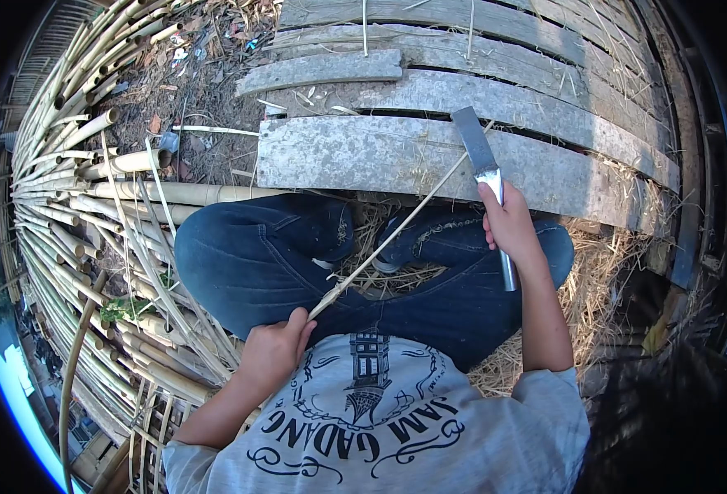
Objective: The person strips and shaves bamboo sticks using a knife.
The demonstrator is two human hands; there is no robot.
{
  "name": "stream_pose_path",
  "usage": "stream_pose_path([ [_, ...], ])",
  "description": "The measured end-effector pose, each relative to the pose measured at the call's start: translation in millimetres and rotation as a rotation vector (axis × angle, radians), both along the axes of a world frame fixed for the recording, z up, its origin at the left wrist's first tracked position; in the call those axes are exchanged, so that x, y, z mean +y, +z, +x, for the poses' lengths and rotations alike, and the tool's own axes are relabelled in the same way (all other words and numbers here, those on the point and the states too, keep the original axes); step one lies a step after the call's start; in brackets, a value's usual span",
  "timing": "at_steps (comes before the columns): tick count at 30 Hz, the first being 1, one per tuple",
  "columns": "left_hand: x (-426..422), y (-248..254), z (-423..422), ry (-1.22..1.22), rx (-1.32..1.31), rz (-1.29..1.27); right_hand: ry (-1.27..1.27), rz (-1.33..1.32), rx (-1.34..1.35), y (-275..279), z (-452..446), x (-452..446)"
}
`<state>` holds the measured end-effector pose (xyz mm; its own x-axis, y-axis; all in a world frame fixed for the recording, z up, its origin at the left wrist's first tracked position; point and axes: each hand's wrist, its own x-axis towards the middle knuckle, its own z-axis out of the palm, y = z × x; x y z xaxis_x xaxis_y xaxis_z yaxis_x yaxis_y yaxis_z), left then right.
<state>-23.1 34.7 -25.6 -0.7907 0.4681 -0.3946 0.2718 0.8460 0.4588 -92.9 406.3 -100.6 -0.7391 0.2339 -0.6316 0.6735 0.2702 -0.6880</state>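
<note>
My left hand (274,352) is closed around the lower end of a thin bamboo strip (404,226), close to my shirt. From there the strip slants up and away to the right, over my lap, and its far end reaches the wooden planks. My right hand (508,221) grips the metal tube handle of a broad-bladed knife (475,142). The blade points away from me above the nearest plank (363,156) and crosses in front of the strip near its far end. Whether blade and strip touch, I cannot tell.
Many bamboo poles (165,191) lie stacked along the left, with loose split strips (124,206) across them. A short loose board (322,72) rests on the slatted planks. Straw-like shavings (598,284) cover the ground at right. My crossed legs (248,255) are before the planks.
</note>
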Motion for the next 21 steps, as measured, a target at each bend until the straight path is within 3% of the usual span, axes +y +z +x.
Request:
stream_pose_path([
  [10,-5.0,-2.8,-1.7,-0.021,-0.039,-0.013,-0.090,-0.168,-0.040,5.1,15.3,-4.2],
  [21,-4.5,-2.0,-3.8,0.008,-0.039,-0.004,0.049,-0.115,-0.082,5.7,-6.3,14.5],
])
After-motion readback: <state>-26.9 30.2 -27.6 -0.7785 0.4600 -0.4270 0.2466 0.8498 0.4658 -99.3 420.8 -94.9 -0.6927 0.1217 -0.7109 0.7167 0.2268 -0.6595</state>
